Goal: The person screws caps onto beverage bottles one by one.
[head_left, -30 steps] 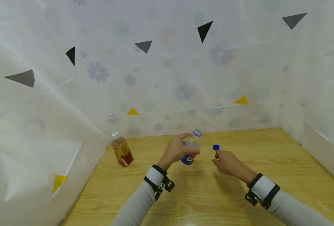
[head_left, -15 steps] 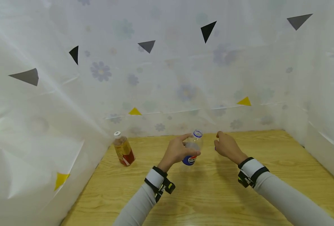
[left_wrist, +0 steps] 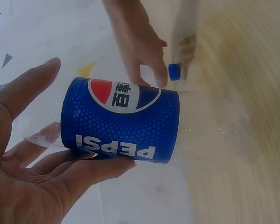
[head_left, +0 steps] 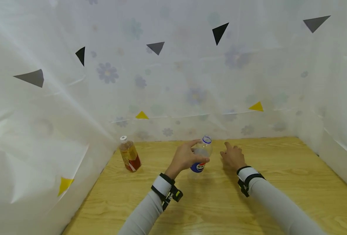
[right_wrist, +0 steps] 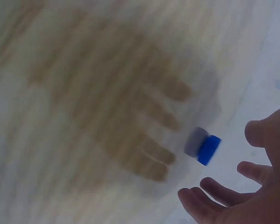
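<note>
While left hand (head_left: 184, 157) grips bottle (left_wrist: 121, 122), cap (right_wrist: 209, 150) lies untouched just ahead of right hand (head_left: 234, 158), the nearer one, fingers loose, holding nothing.

The Pepsi bottle (left_wrist: 120, 122) is glossy clear plastic, the cap (right_wrist: 209, 150) smooth plastic, the tabletop (head_left: 205, 205) wood-grained.

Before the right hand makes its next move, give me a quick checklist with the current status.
1. Left hand gripping the Pepsi bottle: ok, thumb and fingers are around it.
2. Bottle mouth uncovered: ok, no cap on it.
3. Blue cap within reach: ok, it lies close to the right hand.
4. Blue cap held: not ok, the right hand's fingers are apart from it.
5. Pepsi bottle's base resting on the table: cannot tell.
6. White-capped bottle out of the way: ok, standing off to the left.
</note>
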`<state>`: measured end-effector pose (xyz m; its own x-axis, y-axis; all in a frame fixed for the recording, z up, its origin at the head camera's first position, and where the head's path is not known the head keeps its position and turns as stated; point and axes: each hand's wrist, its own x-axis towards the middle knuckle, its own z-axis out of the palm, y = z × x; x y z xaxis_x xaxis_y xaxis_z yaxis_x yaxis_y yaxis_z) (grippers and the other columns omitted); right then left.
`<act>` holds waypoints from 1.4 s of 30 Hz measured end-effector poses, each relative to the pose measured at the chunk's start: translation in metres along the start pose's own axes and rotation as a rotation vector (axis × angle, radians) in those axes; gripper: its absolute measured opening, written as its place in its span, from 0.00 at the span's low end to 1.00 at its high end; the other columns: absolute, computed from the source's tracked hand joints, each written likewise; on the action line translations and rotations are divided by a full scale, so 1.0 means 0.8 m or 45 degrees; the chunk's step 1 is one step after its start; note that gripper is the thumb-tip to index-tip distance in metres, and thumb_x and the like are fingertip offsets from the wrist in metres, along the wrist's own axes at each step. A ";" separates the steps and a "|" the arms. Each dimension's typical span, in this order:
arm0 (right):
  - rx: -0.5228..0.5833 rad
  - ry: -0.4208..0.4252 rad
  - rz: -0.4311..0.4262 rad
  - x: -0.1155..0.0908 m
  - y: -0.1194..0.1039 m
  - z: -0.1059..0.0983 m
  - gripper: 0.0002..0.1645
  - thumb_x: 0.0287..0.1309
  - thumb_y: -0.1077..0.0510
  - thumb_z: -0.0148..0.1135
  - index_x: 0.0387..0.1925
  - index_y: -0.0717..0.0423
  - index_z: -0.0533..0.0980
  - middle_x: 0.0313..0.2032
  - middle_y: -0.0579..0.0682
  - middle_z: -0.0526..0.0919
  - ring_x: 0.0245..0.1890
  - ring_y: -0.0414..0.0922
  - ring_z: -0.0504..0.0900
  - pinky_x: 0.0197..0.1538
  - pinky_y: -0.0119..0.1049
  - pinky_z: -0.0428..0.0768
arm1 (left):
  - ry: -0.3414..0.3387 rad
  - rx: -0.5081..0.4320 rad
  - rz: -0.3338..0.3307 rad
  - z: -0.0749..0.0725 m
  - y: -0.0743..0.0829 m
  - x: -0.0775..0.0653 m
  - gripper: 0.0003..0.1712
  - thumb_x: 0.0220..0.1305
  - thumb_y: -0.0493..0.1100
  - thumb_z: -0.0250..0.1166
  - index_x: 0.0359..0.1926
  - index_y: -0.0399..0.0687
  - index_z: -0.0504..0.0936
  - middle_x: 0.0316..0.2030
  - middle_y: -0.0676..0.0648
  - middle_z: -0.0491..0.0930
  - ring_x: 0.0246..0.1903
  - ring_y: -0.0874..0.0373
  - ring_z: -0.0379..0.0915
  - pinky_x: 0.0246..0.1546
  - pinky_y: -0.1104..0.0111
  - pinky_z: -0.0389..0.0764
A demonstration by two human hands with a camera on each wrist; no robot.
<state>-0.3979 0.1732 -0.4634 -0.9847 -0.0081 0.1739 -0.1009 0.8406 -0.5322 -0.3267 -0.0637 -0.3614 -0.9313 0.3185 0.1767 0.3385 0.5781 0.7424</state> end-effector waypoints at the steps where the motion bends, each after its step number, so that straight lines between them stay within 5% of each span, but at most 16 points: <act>1: -0.016 -0.015 0.013 -0.001 0.003 0.004 0.34 0.74 0.54 0.52 0.73 0.66 0.59 0.60 0.83 0.67 0.59 0.82 0.65 0.56 0.75 0.69 | 0.001 0.001 -0.004 0.000 0.000 0.000 0.44 0.51 0.55 0.80 0.69 0.58 0.75 0.62 0.40 0.79 0.56 0.43 0.82 0.44 0.55 0.86; 13: -0.224 -0.016 -0.002 -0.008 0.009 0.013 0.26 0.70 0.62 0.50 0.65 0.72 0.68 0.54 0.82 0.73 0.53 0.79 0.73 0.51 0.72 0.74 | 0.018 0.038 0.012 0.005 0.004 -0.001 0.44 0.50 0.56 0.81 0.68 0.59 0.76 0.60 0.42 0.81 0.55 0.44 0.83 0.42 0.57 0.86; 20: -0.206 0.061 -0.058 -0.012 0.012 0.015 0.21 0.61 0.68 0.52 0.53 0.77 0.72 0.43 0.79 0.78 0.43 0.76 0.77 0.43 0.69 0.79 | 0.003 0.076 0.023 0.007 0.005 0.002 0.43 0.50 0.56 0.81 0.68 0.60 0.77 0.61 0.42 0.80 0.56 0.44 0.82 0.43 0.57 0.86; 25: -0.087 0.090 -0.069 -0.006 -0.004 -0.006 0.15 0.62 0.68 0.49 0.46 0.79 0.72 0.34 0.75 0.78 0.34 0.70 0.80 0.33 0.59 0.80 | -0.005 0.099 0.037 0.008 0.005 0.003 0.43 0.51 0.57 0.80 0.68 0.60 0.76 0.62 0.43 0.80 0.56 0.44 0.82 0.44 0.57 0.86; 29: 0.003 0.080 -0.072 -0.001 -0.024 -0.033 0.18 0.67 0.65 0.44 0.48 0.80 0.68 0.29 0.68 0.73 0.25 0.58 0.74 0.25 0.45 0.70 | -0.014 0.107 0.037 0.007 0.005 0.004 0.43 0.52 0.57 0.80 0.69 0.61 0.75 0.62 0.43 0.79 0.56 0.44 0.82 0.44 0.57 0.86; 34: 0.042 0.080 -0.082 0.000 -0.043 -0.061 0.23 0.68 0.61 0.44 0.51 0.82 0.64 0.24 0.57 0.65 0.19 0.48 0.63 0.23 0.38 0.61 | -0.020 0.112 0.028 0.008 0.005 0.005 0.42 0.52 0.58 0.79 0.68 0.61 0.76 0.62 0.43 0.80 0.56 0.44 0.82 0.44 0.57 0.86; 38: 0.099 0.066 -0.106 -0.007 -0.049 -0.072 0.20 0.64 0.58 0.51 0.47 0.74 0.65 0.22 0.54 0.65 0.17 0.46 0.64 0.23 0.37 0.62 | -0.014 0.114 0.022 0.007 0.005 0.005 0.42 0.52 0.58 0.79 0.68 0.61 0.76 0.62 0.43 0.80 0.56 0.44 0.82 0.44 0.56 0.86; 42: 0.127 0.080 -0.166 -0.012 -0.043 -0.070 0.12 0.57 0.58 0.58 0.32 0.61 0.64 0.19 0.51 0.66 0.16 0.45 0.64 0.22 0.37 0.62 | -0.020 0.112 0.025 0.008 0.005 0.006 0.42 0.52 0.58 0.79 0.69 0.61 0.76 0.61 0.42 0.80 0.55 0.44 0.82 0.44 0.56 0.86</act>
<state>-0.3773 0.1744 -0.4000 -0.9519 -0.0768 0.2967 -0.2436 0.7769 -0.5805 -0.3290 -0.0548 -0.3619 -0.9225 0.3413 0.1800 0.3676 0.6352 0.6792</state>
